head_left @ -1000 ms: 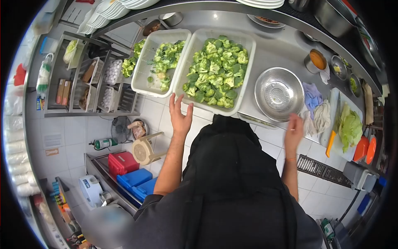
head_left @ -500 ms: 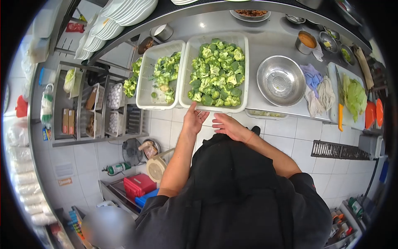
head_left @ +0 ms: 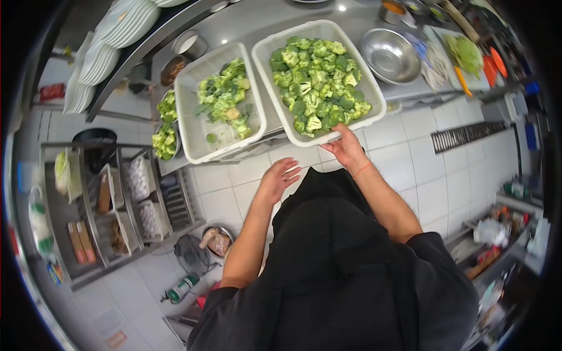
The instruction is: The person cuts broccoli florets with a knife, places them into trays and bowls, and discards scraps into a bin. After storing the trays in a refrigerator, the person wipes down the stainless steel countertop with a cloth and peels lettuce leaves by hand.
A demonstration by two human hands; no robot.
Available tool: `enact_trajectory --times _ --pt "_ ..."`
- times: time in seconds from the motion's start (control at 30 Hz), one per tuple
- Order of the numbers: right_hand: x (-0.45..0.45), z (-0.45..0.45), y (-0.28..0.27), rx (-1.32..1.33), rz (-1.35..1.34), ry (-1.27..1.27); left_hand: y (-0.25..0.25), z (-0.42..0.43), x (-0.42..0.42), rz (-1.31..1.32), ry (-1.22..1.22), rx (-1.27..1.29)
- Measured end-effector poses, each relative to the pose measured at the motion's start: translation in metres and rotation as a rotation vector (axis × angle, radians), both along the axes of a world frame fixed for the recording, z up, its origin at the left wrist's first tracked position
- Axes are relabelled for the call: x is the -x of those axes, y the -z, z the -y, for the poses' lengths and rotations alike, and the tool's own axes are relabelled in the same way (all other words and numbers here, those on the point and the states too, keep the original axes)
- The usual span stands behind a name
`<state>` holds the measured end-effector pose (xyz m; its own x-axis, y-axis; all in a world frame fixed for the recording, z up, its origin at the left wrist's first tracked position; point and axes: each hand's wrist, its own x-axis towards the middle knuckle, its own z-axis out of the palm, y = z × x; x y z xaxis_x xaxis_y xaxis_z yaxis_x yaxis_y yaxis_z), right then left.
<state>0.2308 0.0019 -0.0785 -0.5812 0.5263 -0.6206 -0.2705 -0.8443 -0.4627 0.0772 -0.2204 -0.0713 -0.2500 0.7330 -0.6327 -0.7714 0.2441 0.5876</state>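
A white plastic basket (head_left: 374, 116) full of cut broccoli florets (head_left: 319, 82) sits at the counter's front edge. My right hand (head_left: 348, 151) grips its near rim, thumb on top and fingers beneath. To the left is a second white basket (head_left: 186, 131), holding a smaller heap of broccoli (head_left: 225, 96) with bare floor showing inside. My left hand (head_left: 278, 180) hovers in front of the counter, between the two baskets, fingers apart and nothing in it.
Right of the baskets are a steel bowl (head_left: 391, 57), cloths (head_left: 434, 67), and a cutting board with lettuce (head_left: 465, 54) and a yellow-handled knife (head_left: 462, 81). More broccoli (head_left: 165, 140) lies at the left counter end. A shelf rack (head_left: 117, 205) stands lower left.
My right hand has moved up onto the full basket's near rim, and my left hand has come away from it. That basket now sits angled, with a gap to the other. The view has turned.
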Motion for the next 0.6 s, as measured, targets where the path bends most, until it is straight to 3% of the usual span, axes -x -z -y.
enact_trajectory --times 0.27,0.4,0.5,0.6 --pt "-0.173 0.100 0.004 -0.056 0.194 0.097 0.050 0.089 0.027 0.016 -0.043 0.215" --pt "-0.281 0.153 0.025 -0.054 0.414 0.254 0.058 0.086 0.017 -0.023 0.123 0.301" --pt "-0.323 0.186 0.013 0.006 0.602 0.244 0.065 0.067 0.009 -0.121 0.364 0.373" --pt "-0.344 0.210 0.045 0.045 0.666 0.270 0.079 0.041 0.003 -0.136 0.499 0.451"
